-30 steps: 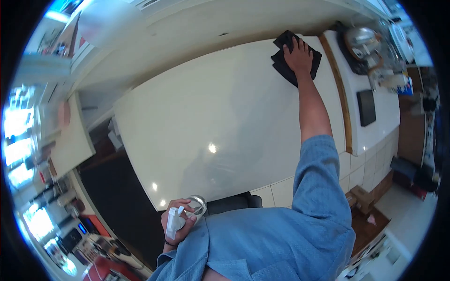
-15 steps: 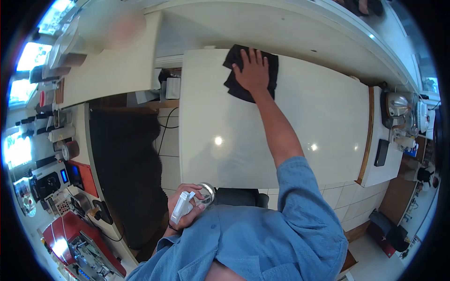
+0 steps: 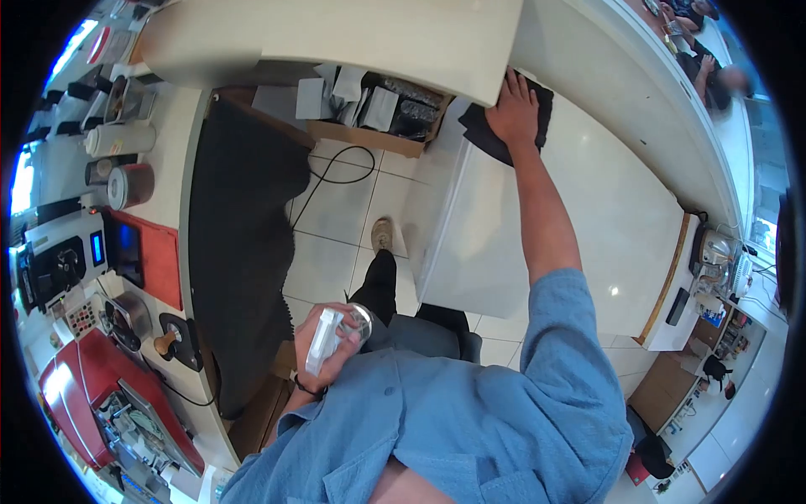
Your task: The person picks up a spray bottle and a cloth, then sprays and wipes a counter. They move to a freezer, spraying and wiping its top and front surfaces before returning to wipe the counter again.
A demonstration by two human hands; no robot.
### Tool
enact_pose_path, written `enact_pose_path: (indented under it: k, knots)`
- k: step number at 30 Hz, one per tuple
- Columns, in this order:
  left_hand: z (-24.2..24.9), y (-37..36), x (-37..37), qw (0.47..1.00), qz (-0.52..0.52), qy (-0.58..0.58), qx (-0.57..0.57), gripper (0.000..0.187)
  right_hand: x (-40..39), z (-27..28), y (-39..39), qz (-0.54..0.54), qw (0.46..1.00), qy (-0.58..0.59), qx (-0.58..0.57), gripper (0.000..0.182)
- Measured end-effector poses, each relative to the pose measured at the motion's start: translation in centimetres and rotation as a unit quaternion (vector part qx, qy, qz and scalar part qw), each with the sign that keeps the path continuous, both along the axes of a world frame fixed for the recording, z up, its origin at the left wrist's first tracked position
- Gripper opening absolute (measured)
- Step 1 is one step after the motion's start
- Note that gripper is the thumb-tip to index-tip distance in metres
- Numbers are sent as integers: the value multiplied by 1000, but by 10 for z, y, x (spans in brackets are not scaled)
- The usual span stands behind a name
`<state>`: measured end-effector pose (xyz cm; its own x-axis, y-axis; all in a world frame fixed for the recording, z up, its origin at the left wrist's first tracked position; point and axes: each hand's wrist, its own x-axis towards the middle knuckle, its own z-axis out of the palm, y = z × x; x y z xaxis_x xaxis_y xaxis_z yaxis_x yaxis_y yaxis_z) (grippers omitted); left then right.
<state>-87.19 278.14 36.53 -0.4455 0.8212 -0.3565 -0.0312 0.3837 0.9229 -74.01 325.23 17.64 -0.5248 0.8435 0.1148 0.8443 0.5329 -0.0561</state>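
Observation:
My left hand (image 3: 336,359) is wrapped around a spray bottle with a white trigger head (image 3: 323,343); its clear body points away from me, near my waist. My right hand (image 3: 514,118) lies flat with fingers stretched out on a folded black cloth (image 3: 545,109). The cloth rests at the far left corner of the white tabletop (image 3: 495,235), close to the raised counter, and part of it hangs over the edge.
A cardboard box (image 3: 369,139) of packets sits under the counter, with a black cable (image 3: 348,182) on the floor tiles. Left stands a counter with a red coffee machine (image 3: 92,386) and jars. A phone (image 3: 677,307) lies at right. Other people sit at upper right.
The view has turned and shifted left. My right hand and the cloth have slid to the tabletop's left corner. My foot now shows on the floor. The spray bottle stays in my left hand.

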Motion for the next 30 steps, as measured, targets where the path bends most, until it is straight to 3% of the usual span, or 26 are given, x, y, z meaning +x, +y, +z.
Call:
enact_pose_path:
  k: [2,3,7,10,18,23,26,29,30]
  knots:
    - [7,-6,-9,996,40,-40,-65,18,2,8,-25,-7,1000,14,-9,62]
    - [-9,-16,-8,998,55,-38,8,21,4,11,-39,-10,1000,9,-12,63]
    - [-24,-23,-5,987,111,-32,115,33,33,18,-107,19,997,66,-22,72]
    - [-18,-29,-5,989,109,-73,64,39,61,32,-168,16,989,124,-82,73]
    - [-17,-91,8,999,-19,32,26,30,133,36,-322,-1,996,56,-64,75]
    - [-7,-136,17,996,-60,70,13,30,146,51,-384,-102,993,-24,-44,76]
    - [-3,-150,18,941,-97,311,95,29,149,44,-391,-122,991,-40,-27,73]
    - [2,-157,15,948,-87,288,106,29,151,36,-389,-122,992,-34,-1,66]
    - [3,-158,14,964,-89,228,105,28,152,32,-389,-121,992,-27,12,63]
